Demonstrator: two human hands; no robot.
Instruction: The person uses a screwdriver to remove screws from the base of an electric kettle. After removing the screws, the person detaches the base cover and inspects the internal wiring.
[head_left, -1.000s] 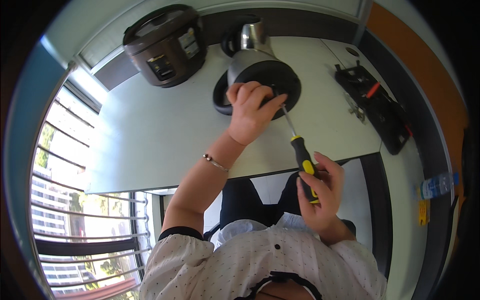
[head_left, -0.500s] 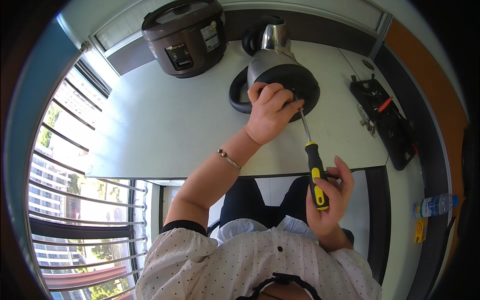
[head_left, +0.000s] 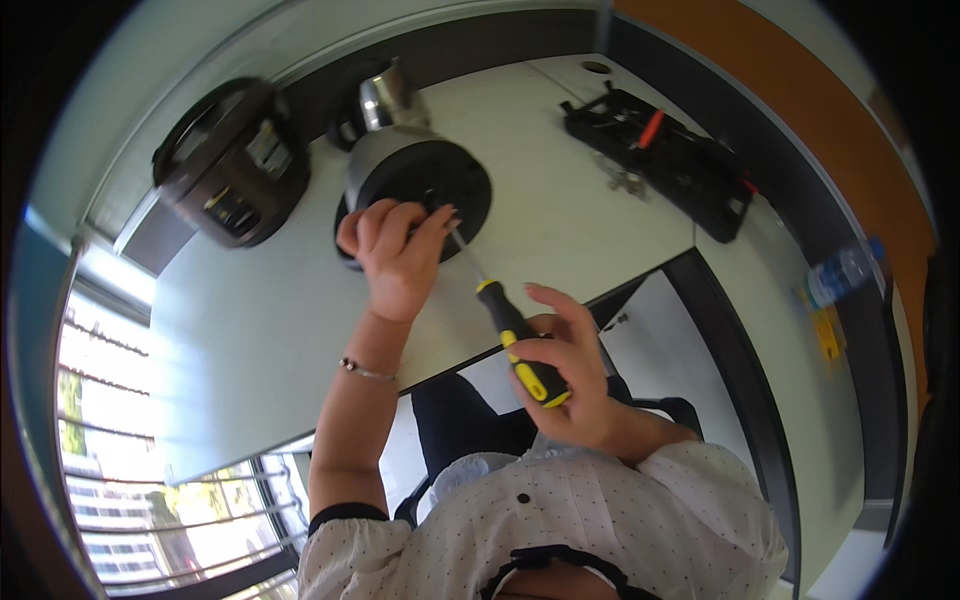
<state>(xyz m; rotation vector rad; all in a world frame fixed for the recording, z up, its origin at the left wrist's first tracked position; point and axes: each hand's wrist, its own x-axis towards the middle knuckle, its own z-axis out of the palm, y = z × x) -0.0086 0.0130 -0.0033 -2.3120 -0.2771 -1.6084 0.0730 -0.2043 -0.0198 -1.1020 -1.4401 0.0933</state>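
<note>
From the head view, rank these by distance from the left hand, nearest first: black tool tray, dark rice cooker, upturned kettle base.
1. Upturned kettle base: under the left hand, touching its fingers.
2. Dark rice cooker: to the left, at the table's back edge.
3. Black tool tray: far right on the table.

The picture was bright. Strong daylight came in from the window (head_left: 130,470) on the left and made the white desk (head_left: 270,330) shine. The round lens bent straight edges near the rim, and the corners were black. The black cooker (head_left: 235,165) looked a little blurry.
</note>
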